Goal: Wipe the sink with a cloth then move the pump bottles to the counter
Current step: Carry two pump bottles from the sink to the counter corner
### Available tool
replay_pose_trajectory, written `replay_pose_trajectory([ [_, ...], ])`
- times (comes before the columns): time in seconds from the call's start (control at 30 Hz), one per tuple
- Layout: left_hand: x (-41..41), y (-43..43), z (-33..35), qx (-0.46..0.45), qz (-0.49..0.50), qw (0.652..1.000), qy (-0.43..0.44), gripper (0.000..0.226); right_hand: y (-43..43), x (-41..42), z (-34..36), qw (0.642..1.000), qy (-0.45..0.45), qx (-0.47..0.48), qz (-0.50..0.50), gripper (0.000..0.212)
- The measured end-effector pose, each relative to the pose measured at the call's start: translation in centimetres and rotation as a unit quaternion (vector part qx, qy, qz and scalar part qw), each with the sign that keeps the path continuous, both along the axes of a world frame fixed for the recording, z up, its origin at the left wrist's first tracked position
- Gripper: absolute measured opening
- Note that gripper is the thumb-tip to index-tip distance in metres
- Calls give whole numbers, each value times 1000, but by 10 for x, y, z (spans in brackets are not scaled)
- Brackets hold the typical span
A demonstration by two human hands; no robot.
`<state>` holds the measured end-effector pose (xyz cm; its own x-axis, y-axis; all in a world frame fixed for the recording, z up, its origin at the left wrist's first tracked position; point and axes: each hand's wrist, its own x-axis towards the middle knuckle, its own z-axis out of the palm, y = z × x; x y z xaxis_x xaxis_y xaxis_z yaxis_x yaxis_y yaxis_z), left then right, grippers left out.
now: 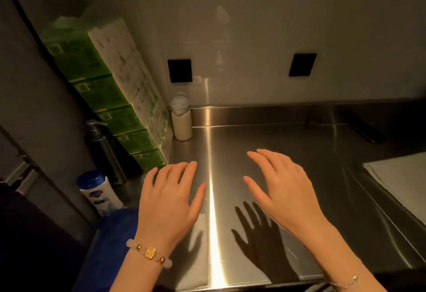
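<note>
Both my hands hover palm-down over a stainless steel counter [299,144]. My left hand [169,197] has its fingers spread and holds nothing. My right hand [280,190] is likewise open and empty. A dark metal pump bottle [105,151] stands at the left, beside a stack of green packs. In front of it stands a white bottle with a blue cap [99,191]. A folded white cloth [401,181] lies at the right edge. A blue cloth [110,243] lies under my left forearm. No sink basin is in view.
A tall stack of green tissue packs [101,91] leans in the left corner. A small beige drinking bottle with a pale blue lid [181,118] stands against the back wall. Two black wall sockets [179,70] sit above the counter.
</note>
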<state>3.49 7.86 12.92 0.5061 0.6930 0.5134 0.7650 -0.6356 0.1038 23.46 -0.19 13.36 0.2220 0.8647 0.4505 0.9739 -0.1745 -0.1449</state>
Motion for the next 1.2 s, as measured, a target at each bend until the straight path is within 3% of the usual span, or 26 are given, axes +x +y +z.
replay_pose_trajectory([
  [0.37, 113, -31, 23, 12, -150, 988, -14, 48, -87, 78, 21, 990, 5, 10, -143, 55],
  [0.7, 212, -105, 25, 9, -282, 959, -24, 49, -195, 134, 21, 959, 23, -21, -281, 58],
  [0.9, 275, -155, 25, -1, -380, 925, 2, 51, -267, 151, 27, 918, 38, -6, -395, 62],
  [1.2, 368, -227, 32, 1, -565, 825, 2, 49, -354, 161, 32, 817, 44, 11, -574, 62],
])
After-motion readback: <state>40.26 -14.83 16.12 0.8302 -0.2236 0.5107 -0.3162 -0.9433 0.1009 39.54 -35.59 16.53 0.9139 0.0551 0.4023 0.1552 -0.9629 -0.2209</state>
